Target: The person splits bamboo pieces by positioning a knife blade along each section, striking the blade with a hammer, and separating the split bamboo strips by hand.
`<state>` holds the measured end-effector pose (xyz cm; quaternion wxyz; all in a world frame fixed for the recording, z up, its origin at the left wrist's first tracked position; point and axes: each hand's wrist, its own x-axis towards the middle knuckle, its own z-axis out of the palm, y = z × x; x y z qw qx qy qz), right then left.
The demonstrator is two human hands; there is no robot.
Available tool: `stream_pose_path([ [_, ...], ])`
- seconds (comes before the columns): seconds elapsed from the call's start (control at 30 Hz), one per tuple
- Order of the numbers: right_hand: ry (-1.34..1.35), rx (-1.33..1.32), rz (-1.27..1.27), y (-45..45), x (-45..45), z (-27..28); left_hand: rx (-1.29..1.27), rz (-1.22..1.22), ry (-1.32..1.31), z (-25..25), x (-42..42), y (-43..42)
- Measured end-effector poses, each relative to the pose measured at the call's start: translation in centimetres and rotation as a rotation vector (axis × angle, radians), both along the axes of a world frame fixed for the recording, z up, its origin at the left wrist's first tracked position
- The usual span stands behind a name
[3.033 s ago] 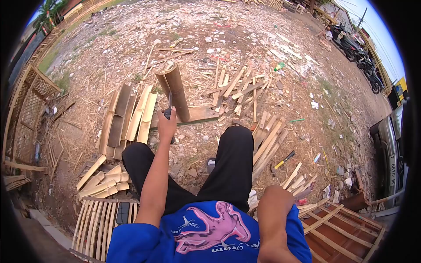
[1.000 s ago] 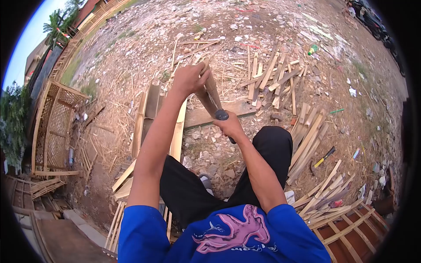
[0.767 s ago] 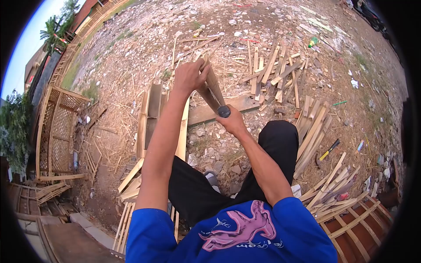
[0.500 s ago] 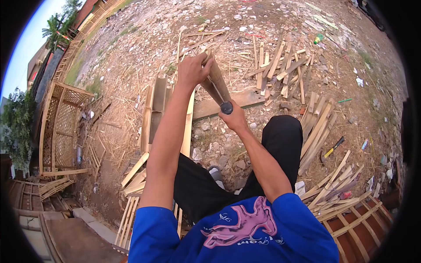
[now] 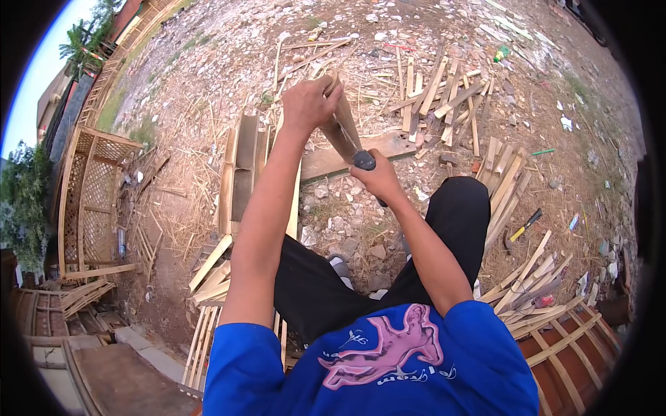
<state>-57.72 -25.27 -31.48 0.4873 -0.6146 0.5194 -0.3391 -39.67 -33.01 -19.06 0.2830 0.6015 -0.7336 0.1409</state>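
A split length of bamboo point(image 5: 349, 118) stands tilted in front of me over a wooden board point(image 5: 388, 147) on the ground. My left hand point(image 5: 310, 104) is closed around its upper end. My right hand point(image 5: 380, 182) wraps the black handle of a long-bladed knife point(image 5: 363, 161). Its thin blade, seen almost edge-on, runs up along the bamboo toward my left hand. How deep the blade sits in the bamboo I cannot tell. Curved bamboo halves point(image 5: 245, 166) lie just left of the board.
Split strips point(image 5: 444, 90) are heaped ahead to the right, with more slats point(image 5: 510, 180) near my knee. A yellow-and-black handled tool point(image 5: 525, 227) rests on the dirt at right. A lattice panel frame point(image 5: 94, 201) stands at left. Rubble and litter cover the ground.
My right hand has turned and shifted slightly right, so more of the black handle shows. My left hand keeps its hold on the bamboo's top.
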Motion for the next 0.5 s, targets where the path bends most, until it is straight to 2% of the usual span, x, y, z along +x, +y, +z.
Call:
stream_pose_path([
  [0.1, 0.111, -0.095, -0.024, 0.7, 0.0, 0.8, 0.039, 0.030, -0.022, 0.4, -0.2, 0.3],
  [0.23, 0.086, -0.087, 0.022, 0.1, 0.0, 0.2, 0.017, 0.012, -0.033, 0.2, -0.4, 0.4],
  [0.33, 0.090, -0.086, 0.051, -0.1, -0.9, 1.0, 0.285, 0.074, -0.071, 1.9, -0.4, 0.7],
  [0.43, 0.044, -0.097, 0.052, -0.2, -1.0, 3.6, -0.069, -0.007, -0.007, 5.2, 0.9, 1.7],
  [0.47, 0.031, -0.121, 0.052, -0.3, -1.2, 5.4, -0.086, -0.053, 0.125, 7.1, 2.3, 2.3],
  [0.5, 0.020, -0.136, 0.055, -0.4, -1.7, 7.2, -0.230, -0.086, 0.198, 9.1, 3.3, 3.4],
])
